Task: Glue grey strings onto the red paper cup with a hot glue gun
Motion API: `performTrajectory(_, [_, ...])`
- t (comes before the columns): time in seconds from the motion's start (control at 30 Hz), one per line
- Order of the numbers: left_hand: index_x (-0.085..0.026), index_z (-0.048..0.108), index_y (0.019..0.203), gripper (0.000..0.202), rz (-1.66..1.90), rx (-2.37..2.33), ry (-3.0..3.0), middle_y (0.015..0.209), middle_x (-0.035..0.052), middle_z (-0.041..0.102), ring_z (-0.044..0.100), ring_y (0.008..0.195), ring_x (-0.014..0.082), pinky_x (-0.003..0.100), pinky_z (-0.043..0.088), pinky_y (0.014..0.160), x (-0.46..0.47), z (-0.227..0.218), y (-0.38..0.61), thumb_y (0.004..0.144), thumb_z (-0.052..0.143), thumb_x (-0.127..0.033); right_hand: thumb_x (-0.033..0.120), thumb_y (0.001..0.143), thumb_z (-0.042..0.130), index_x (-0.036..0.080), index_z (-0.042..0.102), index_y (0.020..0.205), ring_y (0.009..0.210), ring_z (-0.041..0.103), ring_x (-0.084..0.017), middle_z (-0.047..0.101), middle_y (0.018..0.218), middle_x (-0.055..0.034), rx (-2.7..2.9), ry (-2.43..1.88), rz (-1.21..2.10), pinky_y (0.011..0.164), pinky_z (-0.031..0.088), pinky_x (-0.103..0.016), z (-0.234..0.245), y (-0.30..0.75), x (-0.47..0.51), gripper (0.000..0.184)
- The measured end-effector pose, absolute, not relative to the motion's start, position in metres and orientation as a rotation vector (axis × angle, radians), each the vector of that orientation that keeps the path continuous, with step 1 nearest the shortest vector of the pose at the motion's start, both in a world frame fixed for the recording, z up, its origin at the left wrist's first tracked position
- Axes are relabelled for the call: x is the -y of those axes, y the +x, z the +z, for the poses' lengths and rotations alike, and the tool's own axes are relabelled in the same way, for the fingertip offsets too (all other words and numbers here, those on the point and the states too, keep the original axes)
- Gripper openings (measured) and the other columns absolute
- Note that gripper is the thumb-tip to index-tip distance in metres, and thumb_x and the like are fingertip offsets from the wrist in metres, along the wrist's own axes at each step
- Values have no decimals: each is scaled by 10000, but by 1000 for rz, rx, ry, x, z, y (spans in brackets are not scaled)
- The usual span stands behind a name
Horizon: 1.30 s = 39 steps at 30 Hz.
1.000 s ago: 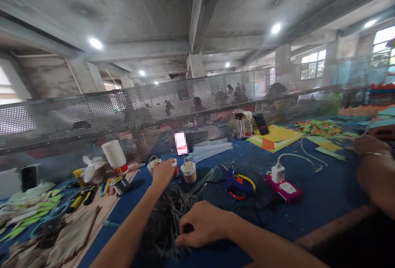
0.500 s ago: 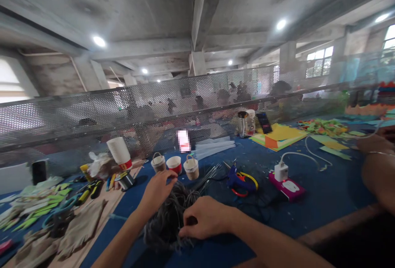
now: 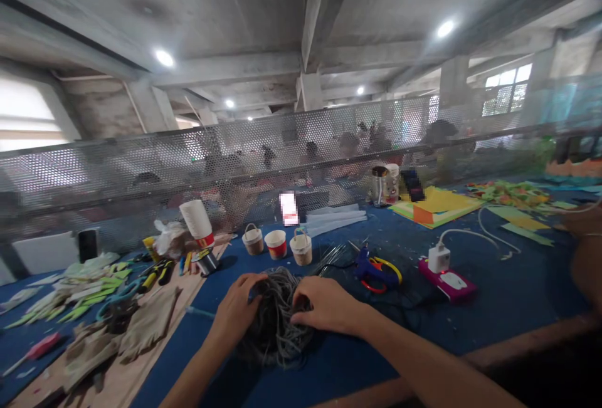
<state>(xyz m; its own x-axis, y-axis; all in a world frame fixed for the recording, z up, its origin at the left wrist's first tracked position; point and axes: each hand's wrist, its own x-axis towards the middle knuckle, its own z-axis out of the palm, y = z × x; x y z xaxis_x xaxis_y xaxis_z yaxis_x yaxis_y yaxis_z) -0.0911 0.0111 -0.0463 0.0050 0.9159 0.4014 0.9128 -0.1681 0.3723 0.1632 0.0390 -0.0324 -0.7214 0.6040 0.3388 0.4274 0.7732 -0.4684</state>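
Observation:
A tangled bundle of grey yarn (image 3: 278, 333) lies on the blue tabletop right in front of me. My left hand (image 3: 239, 308) is curled against its left side, thumb and fingers closed on strands near the top. From the right, my right hand (image 3: 329, 305) has its bent fingers and thumb in the yarn, with their tips partly hidden among strands. Just beyond the bundle stand two small paper cups with handles, a left one (image 3: 253, 241) and a right one (image 3: 301, 250), with a red-and-white cup (image 3: 275, 245) between them.
Right of the yarn lie a blue glue gun (image 3: 367, 264), scissors with a yellow handle (image 3: 391, 270) and a purple power strip (image 3: 449, 281) with a white charger. On the left are work gloves (image 3: 149, 323), stacked paper cups (image 3: 195, 222) and tools. Another person's arm (image 3: 586, 257) is at far right.
Both hands have moved onto the yarn bundle, the left lower around its side and the right up slightly. The bundle sits more upright between them. The view has shifted a little left.

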Motion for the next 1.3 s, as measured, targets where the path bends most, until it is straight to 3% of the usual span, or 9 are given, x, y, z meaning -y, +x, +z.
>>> performTrajectory(0.13, [-235, 661, 1059, 335, 917, -2036, 2113, 1064, 44, 721, 666, 979, 213, 341, 505, 915, -14, -50, -92, 782, 501, -136, 282, 816, 687, 203, 696, 844, 837, 614, -160, 685, 878, -6, 2497, -783, 477, 719, 405, -236, -35, 161, -41, 85])
performTrajectory(0.27, [-217, 630, 1099, 311, 977, -2054, 2051, 1105, 49, 709, 670, 987, 194, 303, 510, 900, -15, -51, -96, 844, 453, -198, 319, 876, 623, 205, 677, 946, 813, 606, -152, 677, 902, -10, 2381, -830, 536, 699, 405, -238, -32, 164, -43, 144])
performTrajectory(0.37, [-207, 622, 1127, 325, 975, -2094, 2042, 1167, 65, 680, 652, 1031, 211, 333, 482, 941, -15, -53, -100, 854, 446, -211, 406, 827, 684, 214, 676, 979, 831, 601, -164, 673, 925, -12, 2379, -788, 560, 723, 412, -248, -33, 163, -42, 245])
performTrajectory(0.5, [-224, 623, 1148, 355, 932, -2160, 2017, 1135, 61, 706, 645, 1058, 242, 370, 454, 969, -15, -54, -100, 802, 549, -200, 277, 769, 736, 197, 698, 808, 878, 597, -185, 671, 879, -21, 2431, -742, 532, 786, 407, -266, -37, 161, -43, 96])
performTrajectory(0.67, [-224, 630, 1112, 296, 942, -2199, 1977, 1006, 54, 742, 682, 940, 222, 330, 497, 872, -15, -54, -101, 833, 536, -199, 240, 835, 641, 179, 684, 863, 801, 601, -167, 676, 857, -33, 2334, -820, 597, 719, 410, -261, -35, 163, -48, 79])
performTrajectory(0.93, [-206, 635, 1135, 329, 1051, -2107, 2049, 1179, 95, 679, 576, 1148, 294, 475, 343, 1071, -14, -52, -97, 817, 568, -250, 233, 899, 543, 165, 604, 927, 693, 661, -131, 724, 867, -29, 2212, -769, 911, 607, 479, -210, -32, 163, -50, 96])
performTrajectory(1.03, [-206, 653, 1099, 278, 1083, -1930, 2128, 1273, 103, 616, 476, 1267, 277, 453, 281, 1121, -6, -42, -90, 871, 505, -265, 219, 875, 562, 167, 604, 920, 660, 650, -126, 709, 839, -20, 2179, -751, 960, 590, 490, -207, -33, 162, -51, 79])
performTrajectory(1.17, [-250, 740, 892, 133, 834, -1478, 2233, 1006, 38, 714, 630, 1009, 215, 328, 465, 951, 8, -25, -77, 821, 634, -289, 185, 829, 601, 182, 634, 920, 633, 627, -125, 678, 789, 0, 2161, -767, 945, 588, 472, -213, -37, 161, -54, 97])
performTrajectory(1.3, [-285, 764, 919, 187, 658, -1238, 2231, 975, 16, 707, 636, 944, 196, 305, 482, 891, 18, -18, -67, 744, 755, -350, 152, 848, 551, 191, 638, 946, 591, 615, -112, 673, 768, 12, 2172, -770, 940, 580, 454, -209, -40, 161, -55, 137])
